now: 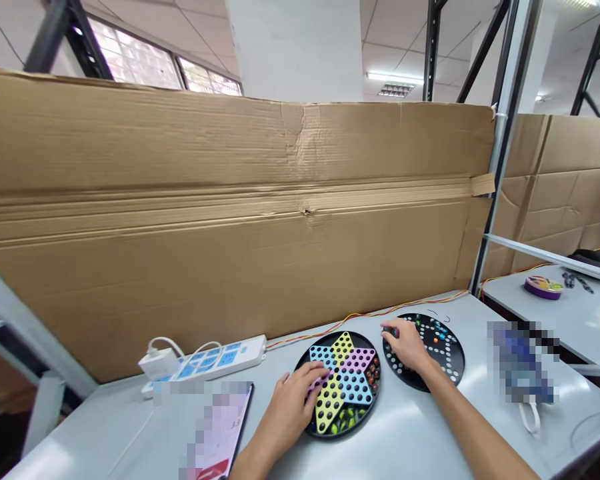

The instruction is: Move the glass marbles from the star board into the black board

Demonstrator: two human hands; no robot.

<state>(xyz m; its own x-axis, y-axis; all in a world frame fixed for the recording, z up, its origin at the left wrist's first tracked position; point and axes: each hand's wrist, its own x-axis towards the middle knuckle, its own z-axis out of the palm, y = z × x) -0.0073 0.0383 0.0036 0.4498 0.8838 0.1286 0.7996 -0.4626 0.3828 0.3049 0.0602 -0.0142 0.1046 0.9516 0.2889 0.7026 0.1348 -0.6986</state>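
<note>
My left hand [296,402] rests on the left side of a round black Chinese checkers board [365,415], its fingers stretched over the purple left point and the thumb apart from them. The board's star has yellow, blue and pink points with holes. Reddish-brown marbles [373,375] lie in its right rim pocket, and yellow-green marbles [347,420] in the lower one. My right hand [409,343] is over the left part of a second round black board [453,353] marked with white dots. Its fingertips are closed near a small dark spot; what they hold is unclear. Small coloured pieces [437,333] sit on that board.
A white power strip [220,360] with a plugged-in adapter stands at the back left. A tablet or phone [220,433] lies near my left forearm. Cardboard [230,267] walls off the back. A blurred blue item [523,367] and a purple round tin [543,287] are to the right.
</note>
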